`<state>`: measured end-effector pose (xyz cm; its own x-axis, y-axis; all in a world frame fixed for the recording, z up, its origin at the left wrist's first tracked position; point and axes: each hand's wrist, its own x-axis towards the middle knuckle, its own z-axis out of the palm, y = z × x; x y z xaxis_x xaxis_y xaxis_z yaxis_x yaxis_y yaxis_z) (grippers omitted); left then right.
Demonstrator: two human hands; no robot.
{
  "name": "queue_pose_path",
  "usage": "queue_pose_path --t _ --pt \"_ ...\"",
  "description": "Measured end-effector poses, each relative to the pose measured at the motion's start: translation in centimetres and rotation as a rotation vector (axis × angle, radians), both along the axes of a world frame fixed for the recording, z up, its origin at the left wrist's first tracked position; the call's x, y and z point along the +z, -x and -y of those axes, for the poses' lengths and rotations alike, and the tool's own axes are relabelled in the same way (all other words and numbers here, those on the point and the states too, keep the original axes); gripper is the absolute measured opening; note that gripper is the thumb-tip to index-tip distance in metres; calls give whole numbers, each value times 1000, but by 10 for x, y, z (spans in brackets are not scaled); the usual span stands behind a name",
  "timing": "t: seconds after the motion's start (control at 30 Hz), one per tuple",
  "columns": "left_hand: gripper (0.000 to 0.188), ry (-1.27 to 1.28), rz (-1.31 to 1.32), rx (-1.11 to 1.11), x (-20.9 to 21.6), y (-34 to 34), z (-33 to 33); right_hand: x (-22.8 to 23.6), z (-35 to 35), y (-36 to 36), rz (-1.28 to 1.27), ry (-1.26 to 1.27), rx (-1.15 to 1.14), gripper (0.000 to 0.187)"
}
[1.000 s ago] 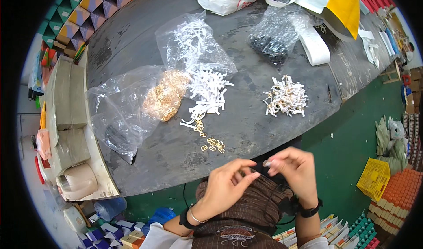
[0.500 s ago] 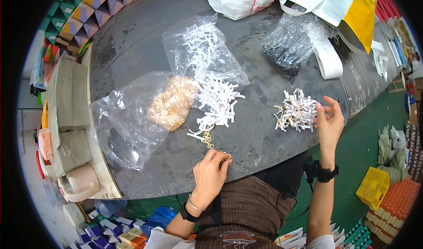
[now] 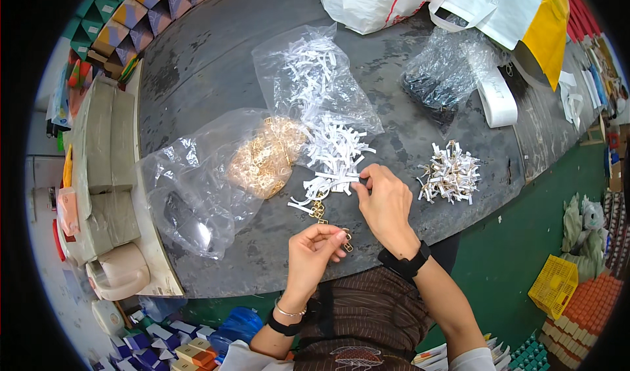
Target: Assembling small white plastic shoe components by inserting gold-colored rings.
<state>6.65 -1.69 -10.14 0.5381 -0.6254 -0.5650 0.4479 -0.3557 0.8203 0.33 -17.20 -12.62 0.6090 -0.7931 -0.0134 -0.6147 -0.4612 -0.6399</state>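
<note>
My left hand is closed near the table's front edge, pinching small gold metal buckles between thumb and fingers. My right hand reaches to the lower right side of a heap of short white fabric strips, thumb and forefinger closed on one strip's end. Several loose gold buckles lie just beyond my left hand. To the right sits a pile of white strips fitted with gold buckles. A clear bag of gold buckles touches the strip heap's left side.
The strip heap spills from a clear bag. Farther right lie a clear bag with black contents and a roll of white band. A white sack and a white-and-yellow bag stand at the far edge. Cardboard borders the left.
My right hand has moved left from the buckled pile to the white strip heap and closed on a strip. My left hand has turned slightly, showing the buckles more.
</note>
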Motion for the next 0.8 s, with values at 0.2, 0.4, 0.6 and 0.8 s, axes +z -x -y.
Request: queue_pose_path --t 0.2,0.4,0.6,0.8 --pt "15 169 -381 68 14 -9 -1 -2 3 9 -36 -36 -3 11" --pt "13 212 -402 44 34 -3 -2 2 -1 23 -52 65 -9 7" --pt "15 227 -392 -13 51 6 -9 1 -4 29 14 49 -13 7" --pt "26 224 -343 -51 68 17 -12 2 -7 41 56 128 50 10"
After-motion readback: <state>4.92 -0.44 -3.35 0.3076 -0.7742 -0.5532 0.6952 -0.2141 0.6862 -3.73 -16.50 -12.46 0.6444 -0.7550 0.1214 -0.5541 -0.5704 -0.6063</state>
